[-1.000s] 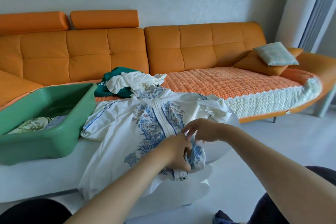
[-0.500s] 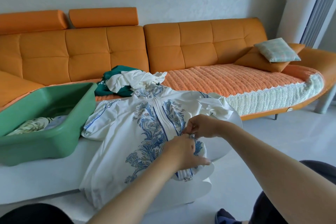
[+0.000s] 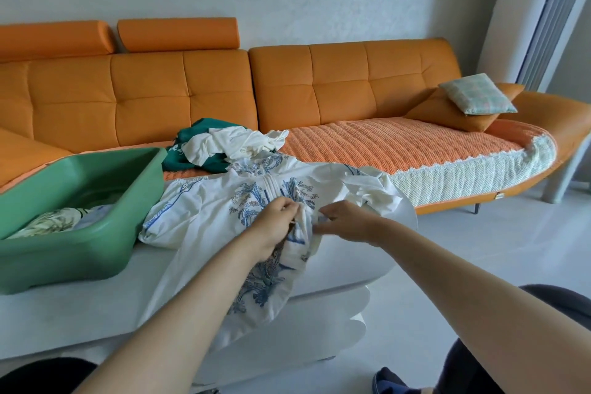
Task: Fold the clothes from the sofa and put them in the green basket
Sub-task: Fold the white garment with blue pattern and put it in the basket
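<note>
Hands: left (image 3: 277, 223), right (image 3: 345, 221) pinching white jacket (image 3: 204, 221) front.

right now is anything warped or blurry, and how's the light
Head view: the wide-angle lens bows the sofa back and leans the vertical frame at right; light soft and even, no glare; left hand, right hand and white garment fairly sharp.

I work from one view: a wide-angle head camera, aimed forward and down. It sits near the left hand (image 3: 275, 224) and right hand (image 3: 349, 221), which meet mid-frame on the white blue-printed garment (image 3: 208, 211). Farther off, it faces the front of the long orange leather sofa (image 3: 319, 86).
</note>
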### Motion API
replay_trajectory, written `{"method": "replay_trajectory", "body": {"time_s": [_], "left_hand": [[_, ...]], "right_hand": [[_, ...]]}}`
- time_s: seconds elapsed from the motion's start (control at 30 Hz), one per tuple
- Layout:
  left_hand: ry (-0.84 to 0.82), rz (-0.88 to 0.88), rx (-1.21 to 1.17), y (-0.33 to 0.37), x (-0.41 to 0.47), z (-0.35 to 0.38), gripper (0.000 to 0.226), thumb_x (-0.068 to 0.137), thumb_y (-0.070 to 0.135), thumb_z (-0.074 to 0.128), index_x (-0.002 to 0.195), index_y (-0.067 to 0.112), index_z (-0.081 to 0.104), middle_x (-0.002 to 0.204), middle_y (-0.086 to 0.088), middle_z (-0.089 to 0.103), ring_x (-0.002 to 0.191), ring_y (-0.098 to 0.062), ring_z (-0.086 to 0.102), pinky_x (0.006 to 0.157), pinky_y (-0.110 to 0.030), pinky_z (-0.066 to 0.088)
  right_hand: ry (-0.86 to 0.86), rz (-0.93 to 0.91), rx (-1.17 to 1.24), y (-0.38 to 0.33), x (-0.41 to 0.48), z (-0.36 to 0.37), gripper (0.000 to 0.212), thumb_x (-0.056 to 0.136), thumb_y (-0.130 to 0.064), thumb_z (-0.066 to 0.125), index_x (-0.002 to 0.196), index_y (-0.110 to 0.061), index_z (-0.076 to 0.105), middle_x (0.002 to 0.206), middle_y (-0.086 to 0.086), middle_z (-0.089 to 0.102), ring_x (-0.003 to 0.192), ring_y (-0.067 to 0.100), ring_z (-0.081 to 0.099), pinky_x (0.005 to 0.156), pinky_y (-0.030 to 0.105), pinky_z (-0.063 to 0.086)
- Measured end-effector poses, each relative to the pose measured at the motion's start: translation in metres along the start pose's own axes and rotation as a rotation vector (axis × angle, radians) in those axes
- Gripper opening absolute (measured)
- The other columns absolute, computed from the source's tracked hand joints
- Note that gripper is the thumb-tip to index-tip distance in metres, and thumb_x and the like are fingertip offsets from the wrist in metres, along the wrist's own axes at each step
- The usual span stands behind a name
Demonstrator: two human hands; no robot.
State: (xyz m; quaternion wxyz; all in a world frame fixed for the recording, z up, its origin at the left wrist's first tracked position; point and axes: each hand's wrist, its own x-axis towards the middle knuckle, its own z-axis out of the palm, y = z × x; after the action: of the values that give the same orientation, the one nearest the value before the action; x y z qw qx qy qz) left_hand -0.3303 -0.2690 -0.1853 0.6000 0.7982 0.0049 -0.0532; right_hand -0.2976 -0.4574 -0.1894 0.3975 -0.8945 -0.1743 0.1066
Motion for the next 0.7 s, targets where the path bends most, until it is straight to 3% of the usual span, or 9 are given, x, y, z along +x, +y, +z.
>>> {"method": "replay_trajectory", "body": {"time_s": [0.1, 0.23, 0.33, 0.4, 0.43, 0.5, 0.53, 0.6, 0.7], "left_hand": [[0.096, 0.003, -0.044, 0.021, 0.003, -0.010, 0.014, 0.104, 0.026, 0.051, 0.094, 0.016, 0.051, 0.078, -0.003, 0.053, 0.063, -0.013, 0.049, 0.047, -0.020, 0.041], [0.150, 0.079, 0.053, 0.049, 0.003, -0.021, 0.012, 0.105, 0.030, 0.046, 0.095, 0.026, 0.053, 0.082, 0.001, 0.053, 0.066, -0.011, 0.045, 0.053, -0.023, 0.038], [0.033, 0.225, 0.227, 0.062, -0.002, -0.024, 0.017, 0.097, 0.047, 0.057, 0.103, 0.030, 0.057, 0.096, 0.010, 0.067, 0.077, -0.004, 0.058, 0.060, -0.022, 0.043], [-0.085, 0.299, 0.359, 0.065, -0.004, -0.024, 0.027, 0.085, 0.050, 0.073, 0.096, 0.029, 0.061, 0.076, 0.016, 0.066, 0.065, 0.001, 0.059, 0.056, -0.018, 0.042], [-0.104, 0.335, 0.443, 0.064, -0.003, -0.023, 0.025, 0.083, 0.044, 0.078, 0.088, 0.026, 0.062, 0.069, 0.013, 0.063, 0.061, -0.003, 0.056, 0.055, -0.022, 0.042], [0.004, 0.420, 0.630, 0.059, 0.002, -0.025, 0.016, 0.085, 0.023, 0.074, 0.075, 0.024, 0.062, 0.069, 0.006, 0.061, 0.064, -0.013, 0.056, 0.056, -0.034, 0.043], [0.099, 0.462, 0.692, 0.057, 0.002, -0.025, 0.019, 0.084, 0.014, 0.068, 0.073, 0.027, 0.063, 0.069, 0.008, 0.060, 0.065, -0.014, 0.057, 0.055, -0.032, 0.042], [0.192, 0.494, 0.732, 0.056, -0.001, -0.024, 0.030, 0.080, 0.005, 0.059, 0.068, 0.032, 0.059, 0.072, 0.012, 0.055, 0.068, -0.015, 0.055, 0.056, -0.027, 0.037], [0.007, 0.426, 0.860, 0.049, -0.002, -0.017, 0.027, 0.080, -0.002, 0.050, 0.076, 0.023, 0.060, 0.092, 0.003, 0.049, 0.094, -0.027, 0.057, 0.069, -0.032, 0.040]], "right_hand": [[0.314, -0.059, 0.152, -0.023, 0.014, 0.004, 0.021, 0.094, -0.017, 0.063, 0.074, -0.012, 0.063, 0.061, -0.007, 0.047, 0.057, 0.010, 0.040, 0.050, 0.023, 0.029], [0.491, -0.140, -0.083, -0.048, 0.017, -0.010, 0.031, 0.079, 0.004, 0.038, 0.072, -0.016, 0.061, 0.064, -0.003, 0.056, 0.063, 0.019, 0.052, 0.051, 0.027, 0.033], [0.479, -0.121, -0.091, -0.053, 0.013, -0.018, 0.030, 0.074, 0.004, 0.035, 0.067, -0.022, 0.050, 0.067, 0.001, 0.056, 0.068, 0.023, 0.053, 0.053, 0.030, 0.035], [0.419, -0.142, -0.016, -0.052, 0.008, -0.017, 0.018, 0.076, -0.005, 0.038, 0.073, -0.019, 0.049, 0.074, 0.004, 0.057, 0.075, 0.026, 0.054, 0.058, 0.033, 0.038], [0.384, -0.151, -0.005, -0.051, 0.003, -0.016, 0.008, 0.078, -0.017, 0.041, 0.079, -0.018, 0.049, 0.077, 0.005, 0.057, 0.077, 0.026, 0.054, 0.061, 0.035, 0.039], [0.347, -0.163, -0.108, -0.046, -0.005, -0.014, 0.028, 0.078, -0.041, 0.050, 0.094, -0.018, 0.045, 0.082, 0.004, 0.056, 0.075, 0.025, 0.055, 0.060, 0.036, 0.042], [0.345, -0.137, -0.233, -0.043, -0.008, -0.013, 0.035, 0.078, -0.041, 0.057, 0.099, -0.018, 0.039, 0.083, 0.003, 0.055, 0.073, 0.025, 0.056, 0.058, 0.037, 0.044], [0.391, -0.098, -0.516, -0.036, -0.010, -0.012, 0.036, 0.081, -0.017, 0.059, 0.101, -0.023, 0.030, 0.089, 0.001, 0.053, 0.076, 0.027, 0.057, 0.062, 0.041, 0.049], [0.407, -0.102, -0.733, -0.027, -0.016, -0.019, 0.045, 0.077, 0.003, 0.053, 0.109, -0.024, 0.037, 0.111, 0.001, 0.046, 0.102, 0.023, 0.050, 0.088, 0.037, 0.043]]}}
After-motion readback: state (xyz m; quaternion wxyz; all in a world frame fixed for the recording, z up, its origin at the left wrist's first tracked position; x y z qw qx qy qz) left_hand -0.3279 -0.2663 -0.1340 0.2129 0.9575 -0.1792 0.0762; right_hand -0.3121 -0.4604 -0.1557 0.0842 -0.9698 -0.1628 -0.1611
